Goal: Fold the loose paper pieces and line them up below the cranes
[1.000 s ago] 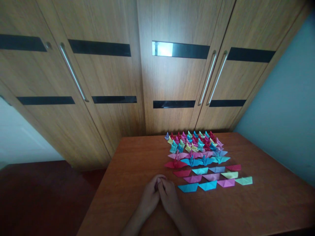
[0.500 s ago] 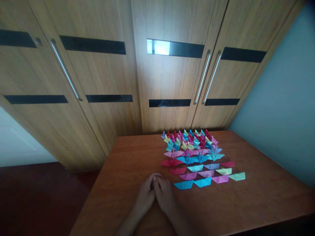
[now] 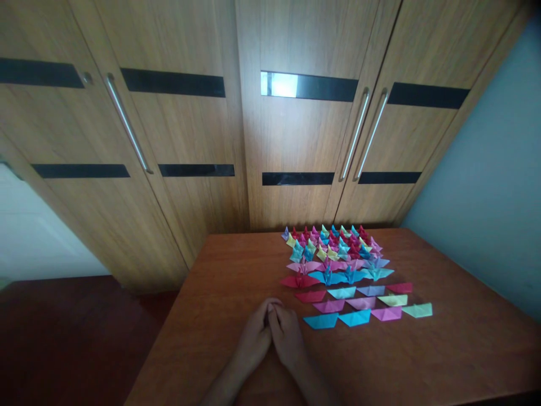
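My left hand and my right hand are clasped together on the brown table, their fingers folded and closed. No object shows in either one. Just right of them lie several folded paper boat shapes in loose rows. Nearest to my right hand is a blue one, with a second blue one beside it. Behind these stand paper cranes with spread wings, including a red crane and a blue crane. Small folded paper figures in many colours crowd the far edge.
Wooden wardrobe doors with dark strips and metal handles rise right behind the table. A pale blue wall borders the right side. To the left are dark red floor and a white panel.
The view has shifted slightly, so everything appears a little further right. My hands stay clasped in the same place by the paper shapes, which have not moved on the table.
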`<action>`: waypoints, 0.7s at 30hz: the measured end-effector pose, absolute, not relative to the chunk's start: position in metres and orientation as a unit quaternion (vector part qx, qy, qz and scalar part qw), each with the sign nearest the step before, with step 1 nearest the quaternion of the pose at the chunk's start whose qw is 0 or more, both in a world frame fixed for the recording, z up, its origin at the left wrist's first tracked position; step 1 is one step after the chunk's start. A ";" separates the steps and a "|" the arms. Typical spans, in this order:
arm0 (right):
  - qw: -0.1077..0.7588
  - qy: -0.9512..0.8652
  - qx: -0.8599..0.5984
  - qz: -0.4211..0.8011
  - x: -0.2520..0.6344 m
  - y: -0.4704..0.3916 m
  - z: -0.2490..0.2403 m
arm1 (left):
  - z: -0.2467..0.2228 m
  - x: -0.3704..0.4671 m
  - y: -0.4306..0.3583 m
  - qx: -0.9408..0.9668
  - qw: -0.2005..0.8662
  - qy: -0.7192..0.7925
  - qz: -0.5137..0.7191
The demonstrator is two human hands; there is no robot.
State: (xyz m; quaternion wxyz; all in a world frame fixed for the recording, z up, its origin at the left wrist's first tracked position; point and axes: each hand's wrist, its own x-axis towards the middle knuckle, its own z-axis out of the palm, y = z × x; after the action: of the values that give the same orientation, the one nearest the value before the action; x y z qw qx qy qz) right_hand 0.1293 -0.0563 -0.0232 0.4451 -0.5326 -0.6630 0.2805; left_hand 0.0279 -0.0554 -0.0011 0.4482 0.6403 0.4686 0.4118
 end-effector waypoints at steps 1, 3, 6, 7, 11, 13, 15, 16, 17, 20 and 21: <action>0.445 -0.662 -0.533 0.280 0.129 -0.056 -0.024 | -0.001 0.028 -0.055 0.641 0.447 0.468 0.413; 0.444 -0.663 -0.533 0.282 0.129 -0.056 -0.026 | -0.001 0.027 -0.055 0.644 0.445 0.465 0.413; 0.448 -0.663 -0.531 0.281 0.128 -0.055 -0.029 | 0.000 0.028 -0.055 0.645 0.446 0.466 0.409; 0.449 -0.663 -0.529 0.279 0.128 -0.055 -0.029 | 0.000 0.028 -0.055 0.645 0.447 0.466 0.409; 0.451 -0.665 -0.525 0.281 0.128 -0.055 -0.027 | -0.001 0.028 -0.054 0.643 0.443 0.468 0.414; 0.447 -0.667 -0.524 0.285 0.129 -0.055 -0.026 | 0.000 0.028 -0.055 0.645 0.443 0.469 0.411; 0.442 -0.667 -0.528 0.284 0.129 -0.055 -0.025 | 0.001 0.027 -0.055 0.646 0.443 0.470 0.407; 0.439 -0.668 -0.531 0.282 0.129 -0.055 -0.025 | 0.001 0.027 -0.055 0.646 0.442 0.472 0.406; 0.437 -0.667 -0.535 0.278 0.129 -0.055 -0.025 | 0.001 0.027 -0.055 0.646 0.441 0.473 0.405; 0.436 -0.667 -0.537 0.277 0.129 -0.056 -0.024 | 0.001 0.027 -0.055 0.648 0.438 0.472 0.407; 0.437 -0.666 -0.537 0.279 0.129 -0.056 -0.024 | 0.001 0.027 -0.054 0.650 0.438 0.469 0.407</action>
State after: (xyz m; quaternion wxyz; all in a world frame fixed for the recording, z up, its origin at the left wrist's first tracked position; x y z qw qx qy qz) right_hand 0.1288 -0.0559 -0.0243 0.4367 -0.5365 -0.6662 0.2786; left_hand 0.0271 -0.0543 0.0008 0.4380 0.6498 0.4692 0.4072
